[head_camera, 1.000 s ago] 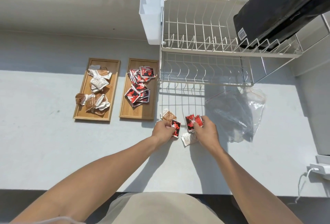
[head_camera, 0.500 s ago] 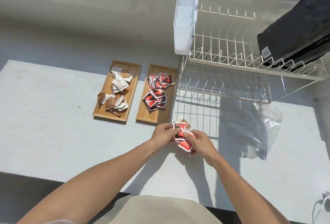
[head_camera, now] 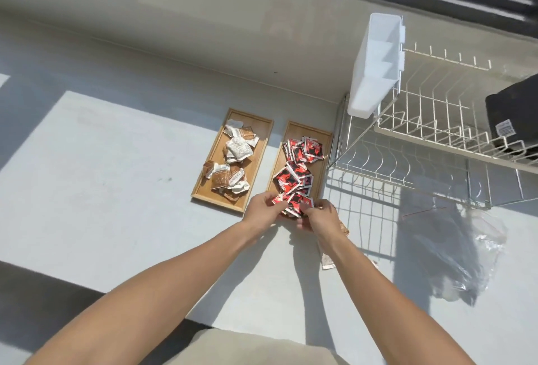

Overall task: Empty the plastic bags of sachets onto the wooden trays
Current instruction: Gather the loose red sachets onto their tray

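Red sachets [head_camera: 292, 203] carried from the counter to the right-hand wooden tray [head_camera: 326, 143].
At frame centre, left hand [head_camera: 262, 213] and right hand [head_camera: 318, 217] both pinched the bundle over that tray's near end; half a second earlier it sat on the bare counter. Emptied plastic bag [head_camera: 465, 248] lay lower right.

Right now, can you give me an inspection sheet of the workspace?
Surface: pale counter, sunlit, shadow bands.
Job's things: left tray holds brown and white sachets; right tray holds red sachets; clear plastic bag lies flat.
Clutter: a stray sachet on the counter.
Hands: left hand and right hand hold red sachets at the right tray's near end.
Cables: nothing seen.
Surroundings: wire dish rack, white caddy, window.
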